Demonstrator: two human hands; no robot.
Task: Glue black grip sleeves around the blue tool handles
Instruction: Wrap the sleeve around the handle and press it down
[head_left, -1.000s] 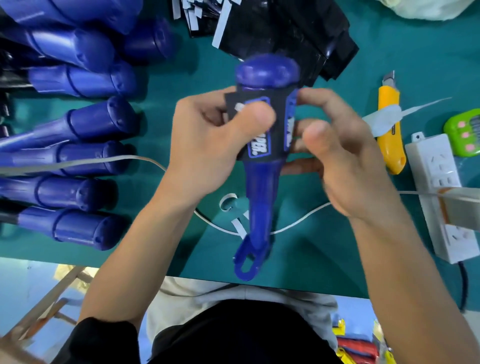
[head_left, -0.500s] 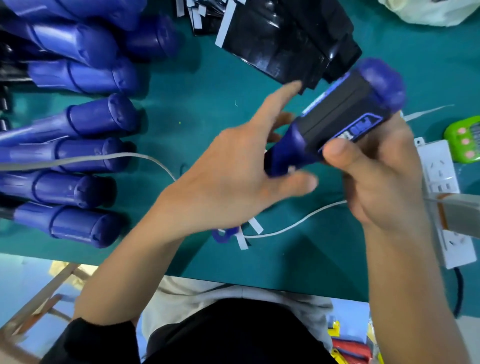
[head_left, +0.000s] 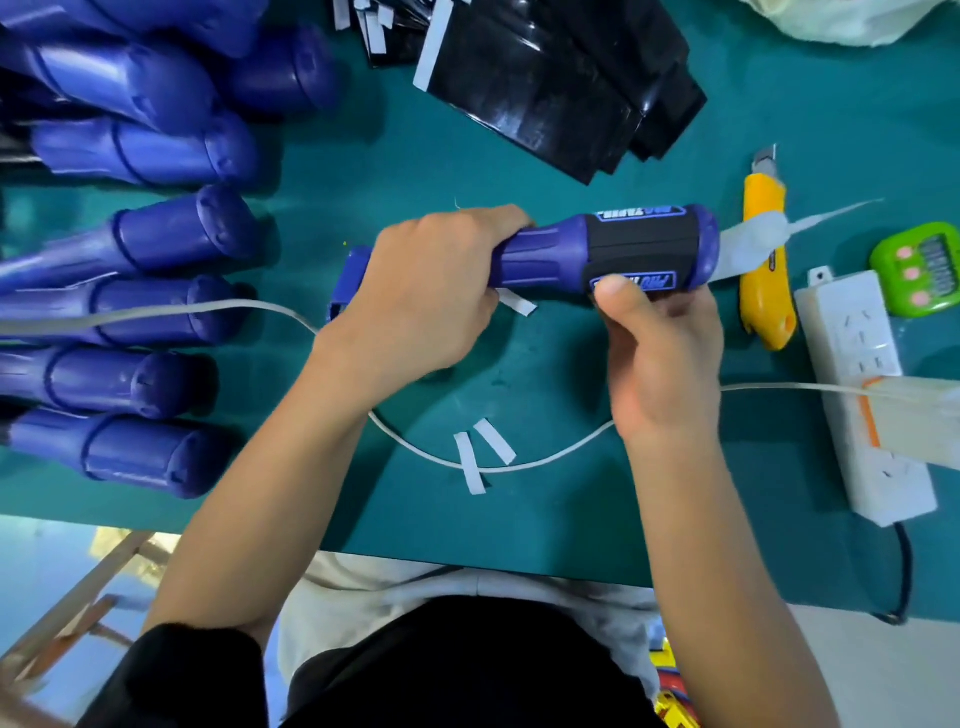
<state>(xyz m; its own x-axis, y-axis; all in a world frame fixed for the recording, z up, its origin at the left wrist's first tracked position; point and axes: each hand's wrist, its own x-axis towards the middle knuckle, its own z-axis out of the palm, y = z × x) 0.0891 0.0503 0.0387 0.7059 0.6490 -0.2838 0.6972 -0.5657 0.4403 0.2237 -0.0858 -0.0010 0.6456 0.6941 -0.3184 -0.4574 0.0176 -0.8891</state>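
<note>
**A:** Where was the handle?

**B:** The handle (head_left: 540, 260) lay level over the middle of the counter (head_left: 571, 519), butt end to the right. A black sleeve (head_left: 641, 249) was wrapped round its thick end. Whether it touched the counter could not be told.

**A:** And the hands?

**B:** The left hand (head_left: 431, 291) gripped the narrow left part, fingers curled round it. The right hand (head_left: 660, 353) held the sleeved end from the near side, thumb pressed on the sleeve; its fingers were hidden beneath.

**A:** What lay around?

**B:** Spare handles (head_left: 156, 239) lay in rows at left, and loose sleeves (head_left: 545, 88) were stacked at far centre. A yellow knife (head_left: 763, 291), a power strip (head_left: 857, 374) and a green timer (head_left: 924, 270) sat at right. A white cord (head_left: 545, 460) and two paper strips (head_left: 470, 462) lay near.
</note>
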